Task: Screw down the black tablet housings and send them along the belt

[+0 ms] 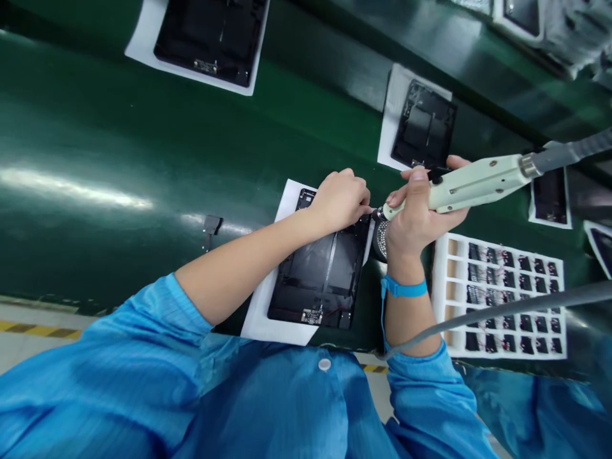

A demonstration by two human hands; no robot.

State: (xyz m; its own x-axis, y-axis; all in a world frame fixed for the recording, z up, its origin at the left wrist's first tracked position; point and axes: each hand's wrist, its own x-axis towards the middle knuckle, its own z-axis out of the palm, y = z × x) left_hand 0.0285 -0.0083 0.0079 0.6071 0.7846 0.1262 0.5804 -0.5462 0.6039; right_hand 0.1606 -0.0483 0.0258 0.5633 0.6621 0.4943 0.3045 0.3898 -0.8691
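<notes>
My right hand [417,213] is wrapped round a pale green electric screwdriver [478,183], its tip pointing at the upper right corner of an opened black tablet body [320,268]. That tablet lies on a white foam sheet [261,306] on the green conveyor belt. My left hand [340,199] rests curled on the tablet's upper edge, fingertips pinched beside the screwdriver tip; what they hold is hidden. A blue wrist strap [404,288] circles my right wrist.
A white tray [442,293] of small black parts sits right of the tablet. More opened tablets on white sheets lie on the belt: one [423,131] just beyond my hands, one [210,35] at top left, others at the right edge. A grey cable [502,309] crosses the tray. A small black part [211,224] lies on the belt.
</notes>
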